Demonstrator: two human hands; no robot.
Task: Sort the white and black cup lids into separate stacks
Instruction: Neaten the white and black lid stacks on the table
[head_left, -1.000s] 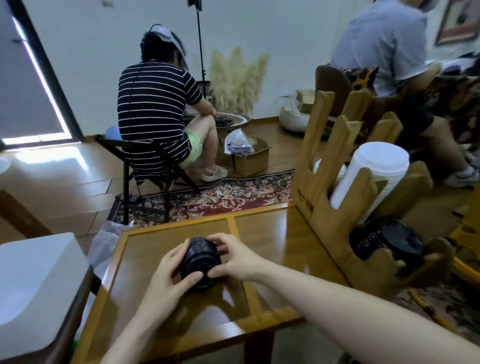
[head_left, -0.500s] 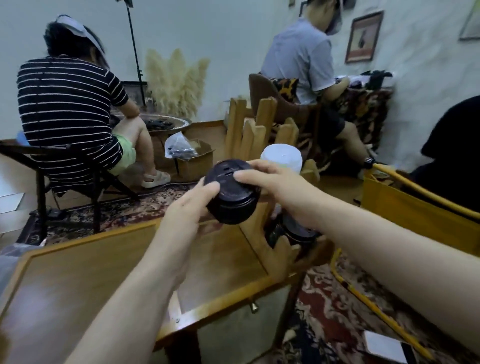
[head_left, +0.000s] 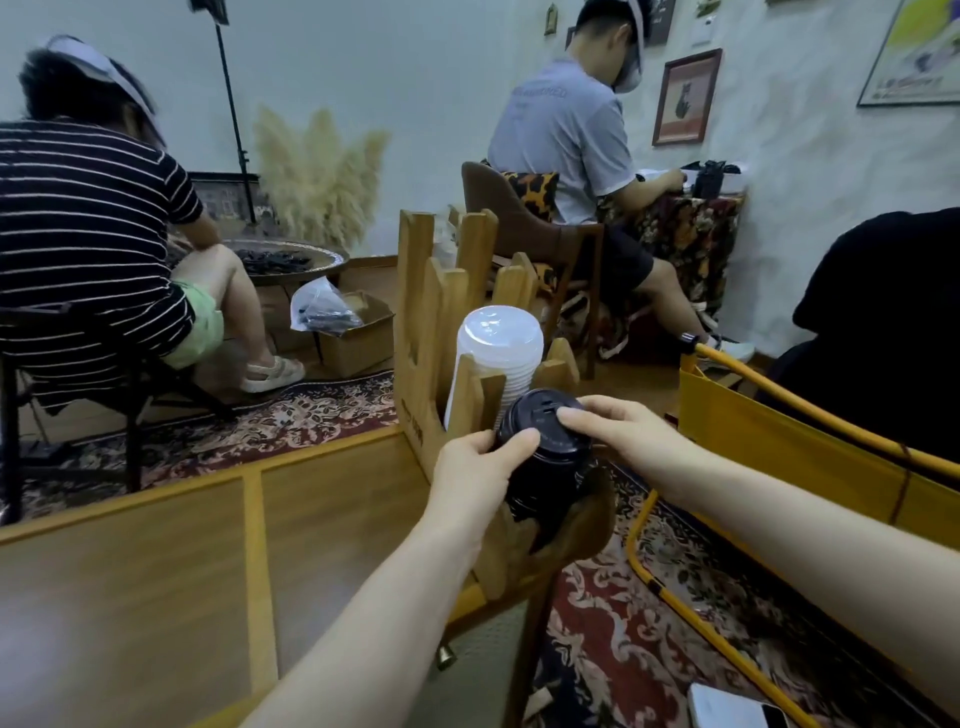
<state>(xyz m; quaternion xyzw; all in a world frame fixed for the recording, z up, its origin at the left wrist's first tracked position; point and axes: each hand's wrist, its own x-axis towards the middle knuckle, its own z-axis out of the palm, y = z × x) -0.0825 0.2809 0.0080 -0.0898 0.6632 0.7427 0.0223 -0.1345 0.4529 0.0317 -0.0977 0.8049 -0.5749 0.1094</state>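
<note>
The worktop (head_left: 156, 571) fills the lower left of the head view, and at its far right corner stands the wooden rack (head_left: 431, 332), a row of pronged slots that serves as landmark for everything else. The slots look meant to cradle stacks at a lean so they cannot roll or topple. In a middle slot of the rack sits the white lid stack (head_left: 496, 353), its long axis tilted, top face pointing up and toward the viewer. In the nearest slot, just in front of the white stack, goes the black lid stack (head_left: 545, 457): its column slants down into the rack, its flat top with the sip opening facing up and back toward the person. Both hands are closed on it. The left hand (head_left: 472, 473) wraps the near side, thumb over the rim; the right hand (head_left: 618, 431) presses fingertips on the top face. That two-sided hold probably keeps the loose lids from sliding apart while the column seats between the prongs.
</note>
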